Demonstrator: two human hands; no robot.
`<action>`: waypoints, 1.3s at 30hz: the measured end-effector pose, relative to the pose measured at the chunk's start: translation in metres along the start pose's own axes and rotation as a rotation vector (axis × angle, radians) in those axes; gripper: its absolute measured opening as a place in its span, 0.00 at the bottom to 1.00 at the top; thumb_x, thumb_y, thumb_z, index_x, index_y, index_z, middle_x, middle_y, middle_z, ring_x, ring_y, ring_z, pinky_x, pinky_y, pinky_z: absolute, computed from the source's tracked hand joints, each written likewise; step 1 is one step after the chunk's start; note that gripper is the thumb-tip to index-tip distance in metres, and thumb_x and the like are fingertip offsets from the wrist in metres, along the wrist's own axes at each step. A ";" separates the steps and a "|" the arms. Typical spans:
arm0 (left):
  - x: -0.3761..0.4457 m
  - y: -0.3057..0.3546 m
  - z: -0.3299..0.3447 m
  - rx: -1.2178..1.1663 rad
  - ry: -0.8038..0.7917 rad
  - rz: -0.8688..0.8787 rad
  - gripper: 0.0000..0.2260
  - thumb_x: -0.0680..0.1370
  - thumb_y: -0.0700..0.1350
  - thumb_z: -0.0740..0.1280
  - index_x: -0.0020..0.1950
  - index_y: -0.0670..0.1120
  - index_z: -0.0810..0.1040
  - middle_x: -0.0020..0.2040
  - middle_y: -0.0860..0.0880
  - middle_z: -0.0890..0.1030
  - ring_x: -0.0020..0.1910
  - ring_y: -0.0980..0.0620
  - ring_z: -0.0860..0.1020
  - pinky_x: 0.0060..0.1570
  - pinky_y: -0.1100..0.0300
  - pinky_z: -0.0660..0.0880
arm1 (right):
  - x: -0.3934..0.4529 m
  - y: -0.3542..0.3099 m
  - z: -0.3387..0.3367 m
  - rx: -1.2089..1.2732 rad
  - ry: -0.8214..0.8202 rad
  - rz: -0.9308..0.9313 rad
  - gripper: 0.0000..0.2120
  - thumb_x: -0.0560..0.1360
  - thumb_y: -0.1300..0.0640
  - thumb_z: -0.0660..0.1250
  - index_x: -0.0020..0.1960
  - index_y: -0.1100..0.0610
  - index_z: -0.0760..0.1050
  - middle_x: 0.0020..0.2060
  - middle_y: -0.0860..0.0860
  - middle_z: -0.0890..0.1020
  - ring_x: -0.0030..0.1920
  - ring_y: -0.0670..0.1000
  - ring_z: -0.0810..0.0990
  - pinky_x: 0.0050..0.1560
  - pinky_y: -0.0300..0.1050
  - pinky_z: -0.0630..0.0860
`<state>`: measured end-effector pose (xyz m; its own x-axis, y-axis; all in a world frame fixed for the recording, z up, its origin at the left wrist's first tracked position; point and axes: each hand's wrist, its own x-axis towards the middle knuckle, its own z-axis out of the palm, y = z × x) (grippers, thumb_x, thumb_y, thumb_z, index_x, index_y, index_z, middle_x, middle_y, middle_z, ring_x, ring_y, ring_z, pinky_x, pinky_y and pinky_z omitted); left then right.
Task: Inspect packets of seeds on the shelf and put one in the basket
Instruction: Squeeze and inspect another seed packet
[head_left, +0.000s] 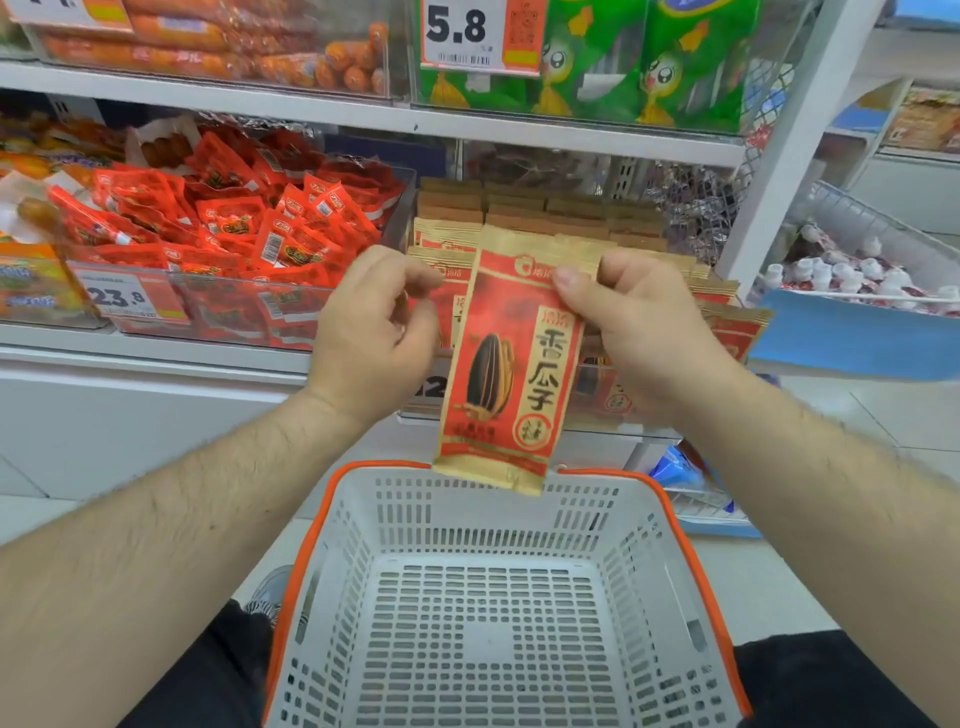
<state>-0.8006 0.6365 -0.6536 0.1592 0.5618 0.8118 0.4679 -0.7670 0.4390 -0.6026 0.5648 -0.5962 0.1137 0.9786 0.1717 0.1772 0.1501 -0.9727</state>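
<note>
My right hand (639, 332) pinches a red and tan packet of sunflower seeds (511, 364) near its top right, thumb on the front. The packet hangs upright, its lower end just over the far rim of the basket. To the packet's left is my left hand (371, 327), fingers loosely curled, holding nothing, its fingertips close to the packet's left edge. More packets of the same seeds (540, 218) stand in rows on the shelf behind. The grey basket with an orange rim (306, 551) sits below, with nothing in it.
A clear bin of red snack packets (234, 228) stands left of the seeds, with a 23.8 price tag (117, 296). Green bags (644, 62) and sausages fill the shelf above. At right, past a white shelf post (779, 156), is a wire bin of small bottles (857, 275).
</note>
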 end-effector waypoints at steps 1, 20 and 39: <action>-0.002 0.009 0.001 -0.153 -0.022 -0.113 0.06 0.75 0.40 0.64 0.49 0.45 0.78 0.45 0.49 0.77 0.42 0.54 0.74 0.43 0.63 0.72 | -0.004 0.006 0.000 -0.003 -0.001 0.008 0.07 0.80 0.59 0.64 0.44 0.59 0.75 0.31 0.50 0.84 0.34 0.49 0.84 0.40 0.50 0.81; -0.035 0.072 0.033 -0.963 -0.512 -1.330 0.26 0.83 0.61 0.51 0.62 0.45 0.79 0.52 0.42 0.86 0.52 0.43 0.85 0.54 0.47 0.79 | -0.038 0.058 -0.002 0.059 0.024 0.408 0.22 0.83 0.47 0.57 0.52 0.64 0.80 0.43 0.59 0.86 0.42 0.57 0.85 0.57 0.62 0.79; -0.028 0.062 0.029 -0.868 -0.369 -1.438 0.24 0.83 0.62 0.53 0.53 0.45 0.81 0.46 0.42 0.86 0.46 0.44 0.86 0.47 0.47 0.81 | -0.051 0.058 -0.002 -0.207 -0.278 0.424 0.25 0.84 0.49 0.54 0.48 0.68 0.79 0.36 0.60 0.84 0.33 0.58 0.79 0.31 0.45 0.77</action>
<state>-0.7510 0.5817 -0.6603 0.2998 0.8357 -0.4601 -0.1478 0.5171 0.8431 -0.5965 0.5234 -0.6612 -0.0411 0.9517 -0.3042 0.3641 -0.2692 -0.8916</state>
